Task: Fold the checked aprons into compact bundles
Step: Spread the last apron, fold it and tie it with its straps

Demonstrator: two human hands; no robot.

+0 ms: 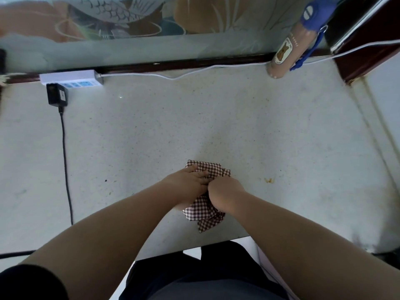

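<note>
A small bundle of red-and-white checked apron (205, 215) lies on the pale speckled table (151, 137), close to its near edge. My left hand (188, 182) lies flat on top of the bundle, fingers stretched toward its far corner. My right hand (224, 194) is curled into a fist on the cloth just right of the left hand, gripping a fold. Both hands hide the middle of the bundle; checked cloth shows beyond the fingers and below the wrists.
A white power strip (71, 79) with a black adapter (56, 94) sits at the back left; its black cable (66, 165) runs toward me. A brown bottle with a blue cap (292, 42) stands back right. A white cable (184, 75) runs along the back. A small orange stain (269, 180) is right of the bundle.
</note>
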